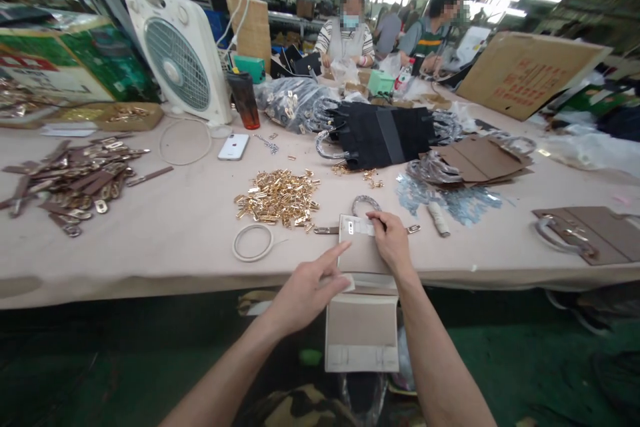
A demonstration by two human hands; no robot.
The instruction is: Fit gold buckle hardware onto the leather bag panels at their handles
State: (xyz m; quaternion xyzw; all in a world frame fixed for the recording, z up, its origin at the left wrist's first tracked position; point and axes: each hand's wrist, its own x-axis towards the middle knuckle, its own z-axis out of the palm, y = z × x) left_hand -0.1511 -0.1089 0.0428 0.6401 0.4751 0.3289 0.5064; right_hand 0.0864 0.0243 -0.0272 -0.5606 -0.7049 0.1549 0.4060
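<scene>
A taupe leather bag panel [361, 327] lies over the near table edge and hangs toward my lap. My left hand [307, 290] rests on its left side, index finger stretched out along the panel, thumb pinching a pale corner of it. My right hand [393, 240] presses on the panel's top, fingertips closed on a white strip with small holes [357, 227]. A metal strap [327, 230] sticks out to the left beneath the panel. A heap of gold metal clasps [279, 197] and a roll of tape [253, 242] lie just beyond my left hand.
Brown straps with fittings [75, 180] are piled at left. A white phone [233, 146], dark tumbler [245, 100] and fan [177, 53] stand behind. Black bags [383, 135], brown panels [477, 157] and a finished piece [585, 233] lie right. Two people work at the far end.
</scene>
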